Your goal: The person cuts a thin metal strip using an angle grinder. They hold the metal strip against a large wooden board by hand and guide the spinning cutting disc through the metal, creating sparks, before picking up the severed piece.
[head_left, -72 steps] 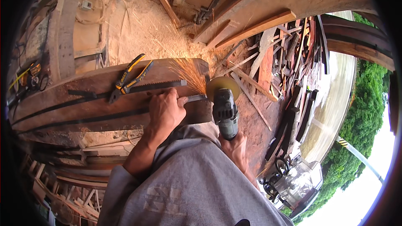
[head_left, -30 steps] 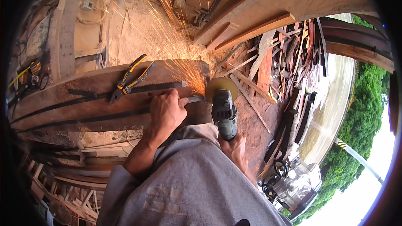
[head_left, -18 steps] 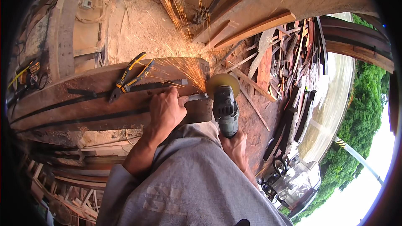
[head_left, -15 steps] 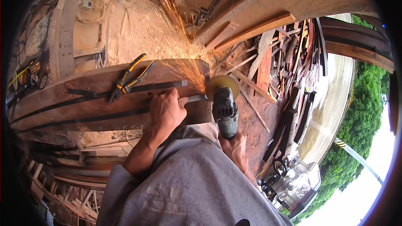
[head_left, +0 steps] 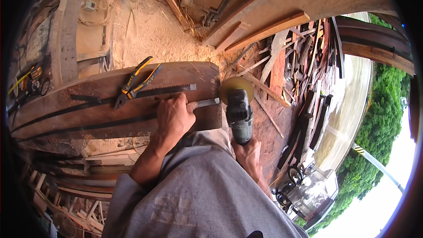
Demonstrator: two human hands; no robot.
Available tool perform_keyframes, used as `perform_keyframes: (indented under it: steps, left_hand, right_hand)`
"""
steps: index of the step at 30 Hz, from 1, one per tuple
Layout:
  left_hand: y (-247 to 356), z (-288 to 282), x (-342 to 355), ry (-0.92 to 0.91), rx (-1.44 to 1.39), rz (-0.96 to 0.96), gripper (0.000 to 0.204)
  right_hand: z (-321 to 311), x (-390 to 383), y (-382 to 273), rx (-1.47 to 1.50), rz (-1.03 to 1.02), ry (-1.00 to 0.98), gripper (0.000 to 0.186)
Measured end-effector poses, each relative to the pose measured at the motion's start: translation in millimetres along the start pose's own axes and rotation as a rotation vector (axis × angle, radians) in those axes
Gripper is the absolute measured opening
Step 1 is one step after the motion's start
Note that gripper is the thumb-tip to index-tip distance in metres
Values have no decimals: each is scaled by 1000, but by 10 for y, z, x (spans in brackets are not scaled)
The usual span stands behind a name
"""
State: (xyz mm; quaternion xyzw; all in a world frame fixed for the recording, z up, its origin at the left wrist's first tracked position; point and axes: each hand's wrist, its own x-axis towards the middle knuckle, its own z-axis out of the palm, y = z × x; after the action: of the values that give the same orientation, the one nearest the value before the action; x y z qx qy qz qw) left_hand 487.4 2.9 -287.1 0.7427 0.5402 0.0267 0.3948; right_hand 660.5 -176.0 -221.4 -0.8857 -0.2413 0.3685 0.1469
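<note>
My right hand (head_left: 247, 153) is wrapped round the rear body of an angle grinder (head_left: 240, 117), whose yellowish disc (head_left: 236, 89) looks blurred. The disc stands just off the end of the plank, a small gap from the blade's tip. With closed fingers, my left hand (head_left: 175, 117) presses a long dark saw blade (head_left: 207, 102) down on the thick wooden plank (head_left: 101, 77); its bright end reaches the plank's right edge. Beyond it lies a second toothed saw blade (head_left: 176, 89). Pliers (head_left: 134, 83) with yellow and black handles rest partly open on the plank, left of my hand.
A short dark strip (head_left: 86, 98) lies left of the pliers. Sawdust (head_left: 150, 39) covers the ground beyond the plank. Scrap wood (head_left: 304, 61) is heaped at the right, with a parked motorbike (head_left: 304, 189) nearer me. A large board (head_left: 299, 4) leans at the far right.
The grinder has shifted slightly right, away from the blade's end. The bright spray of sparks has died down to a few streaks. My left hand has stayed in place.
</note>
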Motion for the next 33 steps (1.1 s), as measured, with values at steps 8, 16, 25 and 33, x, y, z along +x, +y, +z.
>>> perform_keyframes:
  steps: [8, 16, 25, 33]
  left_hand:
    - [-24, -1, 2, 7, -13, -3, 24]
    - [-2, 20, 7, 3, 20, -2, 23]
    - [25, -20, 13, -9, 1, -8, 23]
    - [-12, 21, 3, 6, 16, -12, 24]
  right_hand:
    - [-151, -82, 80, 30, 58, 10, 25]
    - [-36, -68, 156, 14, 50, -45, 27]
    - [251, -7, 496, 224, -29, 33, 30]
    - [194, -22, 381, 165, 4, -7, 28]
